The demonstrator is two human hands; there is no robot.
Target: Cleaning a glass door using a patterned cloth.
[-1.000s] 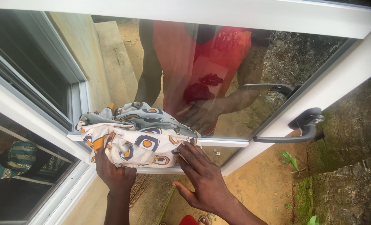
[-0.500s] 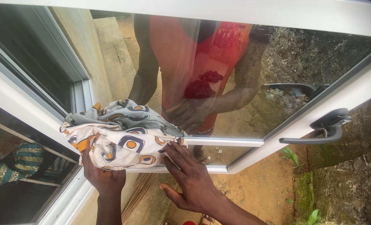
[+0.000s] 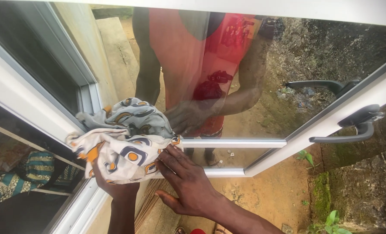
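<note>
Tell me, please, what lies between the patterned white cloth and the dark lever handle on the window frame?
In the head view, only reflective glass pane and white frame.

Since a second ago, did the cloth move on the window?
Yes. The patterned cloth slid left along the white bottom rail, farther from the black handle.

window frame (image 3: 245,143): white, swung open, its lower rail runs across the middle of the view
glass (image 3: 266,78): set in the frame, mirrors a person and the ground
cloth (image 3: 123,149): patterned white, grey and orange, bunched against the lower left corner of the frame and glass
left hand (image 3: 115,184): under the cloth, pressing it to the frame
right hand (image 3: 186,182): flat, fingertips on the cloth's right edge
handle (image 3: 353,130): dark lever on the frame's right side
</note>
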